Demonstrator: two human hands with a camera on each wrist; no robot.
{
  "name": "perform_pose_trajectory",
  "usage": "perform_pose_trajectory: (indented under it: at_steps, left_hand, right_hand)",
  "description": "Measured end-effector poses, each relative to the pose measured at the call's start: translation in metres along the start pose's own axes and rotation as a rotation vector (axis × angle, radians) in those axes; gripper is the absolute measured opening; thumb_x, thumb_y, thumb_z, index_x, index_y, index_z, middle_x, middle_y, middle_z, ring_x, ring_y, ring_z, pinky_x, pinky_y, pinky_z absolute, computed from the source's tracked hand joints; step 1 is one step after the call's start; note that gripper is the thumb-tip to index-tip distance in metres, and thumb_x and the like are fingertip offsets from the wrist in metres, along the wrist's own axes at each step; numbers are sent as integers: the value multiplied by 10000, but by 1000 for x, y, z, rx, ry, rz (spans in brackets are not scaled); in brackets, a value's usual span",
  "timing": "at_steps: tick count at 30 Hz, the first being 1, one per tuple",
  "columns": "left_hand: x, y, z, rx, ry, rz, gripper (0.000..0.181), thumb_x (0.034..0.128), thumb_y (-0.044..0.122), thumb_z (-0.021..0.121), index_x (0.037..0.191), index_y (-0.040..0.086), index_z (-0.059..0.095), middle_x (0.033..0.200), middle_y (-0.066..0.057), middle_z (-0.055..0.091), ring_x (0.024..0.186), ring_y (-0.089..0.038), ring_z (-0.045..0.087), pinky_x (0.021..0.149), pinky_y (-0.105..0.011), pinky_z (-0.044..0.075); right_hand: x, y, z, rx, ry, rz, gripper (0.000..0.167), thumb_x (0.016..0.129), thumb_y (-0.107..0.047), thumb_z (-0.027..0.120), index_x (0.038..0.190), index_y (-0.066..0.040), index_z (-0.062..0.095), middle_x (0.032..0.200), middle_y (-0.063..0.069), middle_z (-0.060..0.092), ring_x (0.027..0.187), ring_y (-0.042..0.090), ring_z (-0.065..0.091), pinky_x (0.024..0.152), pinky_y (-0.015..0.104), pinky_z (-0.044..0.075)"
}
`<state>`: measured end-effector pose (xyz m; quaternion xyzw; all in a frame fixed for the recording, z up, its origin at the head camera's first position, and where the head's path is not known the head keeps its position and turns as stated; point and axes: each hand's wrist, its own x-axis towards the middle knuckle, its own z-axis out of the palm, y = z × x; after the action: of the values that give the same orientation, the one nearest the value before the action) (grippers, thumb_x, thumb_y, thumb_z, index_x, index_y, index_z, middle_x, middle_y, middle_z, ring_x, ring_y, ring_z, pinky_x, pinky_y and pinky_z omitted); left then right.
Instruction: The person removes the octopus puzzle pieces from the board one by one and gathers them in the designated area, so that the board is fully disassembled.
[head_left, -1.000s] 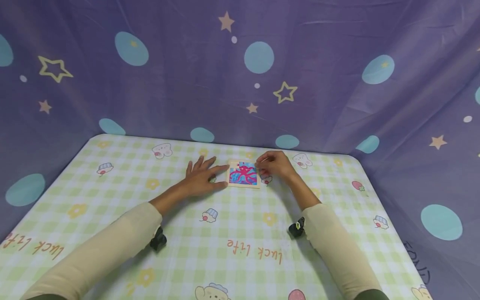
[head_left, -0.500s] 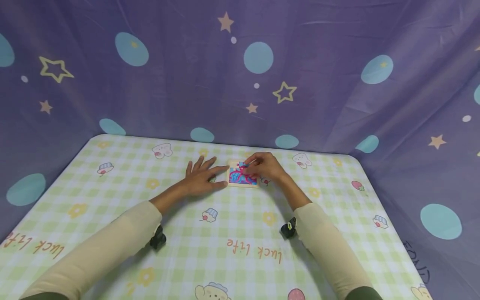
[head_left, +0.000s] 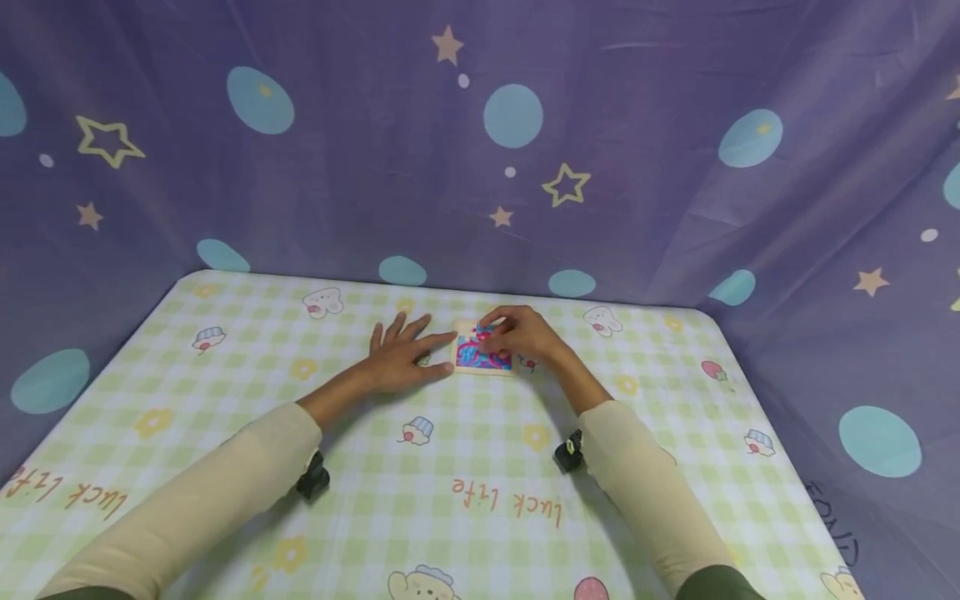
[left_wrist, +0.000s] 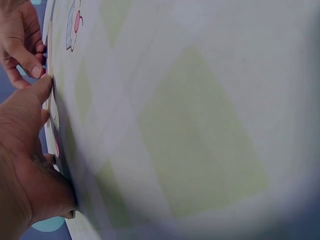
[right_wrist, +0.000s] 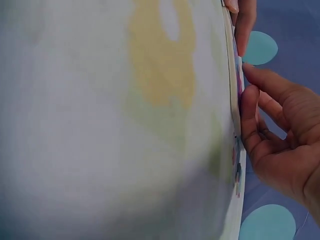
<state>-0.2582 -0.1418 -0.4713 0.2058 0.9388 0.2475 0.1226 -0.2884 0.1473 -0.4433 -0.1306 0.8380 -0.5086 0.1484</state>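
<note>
A small jigsaw puzzle (head_left: 472, 360) with a pink octopus on blue lies flat in a pale wooden tray (head_left: 486, 372) towards the back of the table. Bare wood shows at its upper left. My left hand (head_left: 397, 362) is spread on the cloth, thumb and index finger touching the tray's left edge. Over the upper part of the picture, my right hand (head_left: 525, 333) pinches a puzzle piece between thumb and index finger; the fingers mostly hide that piece. From the right wrist view, the fingertips of the right hand (right_wrist: 285, 125) are down at the puzzle's surface.
A green-and-white checked cloth (head_left: 360, 517) with printed cartoons and lettering covers the table. Behind and beside it hangs a purple curtain (head_left: 360, 167) with stars and blue dots. Dark wrist cameras hang under both sleeves, low over the cloth.
My right hand has moved left from the tray's right edge to over the upper middle of the picture. The left hand keeps its place at the left edge.
</note>
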Motion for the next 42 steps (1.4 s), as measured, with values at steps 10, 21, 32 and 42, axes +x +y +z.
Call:
perform_pose_trajectory:
  at_steps: [10,21,32,42]
  left_hand:
    - [4,-1,1,-11,3,-15,741,1064,688,636,1723,383,484,1918,-140,139,1762,-525,-110,1343,-791,-146]
    - [0,8,-5,-17,-18,-24,735,1077,654,636,1734,369,468,1920,-144,121,1762,-525,-114,1343,-792,-149]
    - [6,-5,3,0,7,-13,767,1044,743,631,1719,409,483,1918,-125,151,1763,-532,-83,1342,-801,-128]
    - [7,-5,3,2,1,-20,787,1036,783,606,1722,421,472,1923,-99,139,1770,-506,-92,1348,-792,-127]
  right_hand:
    - [4,-6,4,-71,-39,9,406,986,-97,869,1380,-52,781,816,12,761,675,106,658,693,246,576]
    - [6,-15,4,-145,-69,57,389,1015,-92,824,1401,-84,782,783,9,671,671,117,603,669,253,528]
    - [6,-22,5,-180,-111,94,346,1052,-83,782,1395,-112,750,827,51,684,721,158,615,696,278,534]
    - [9,-26,6,-203,-124,120,350,1045,-85,798,1385,-126,727,821,45,662,711,156,610,695,277,534]
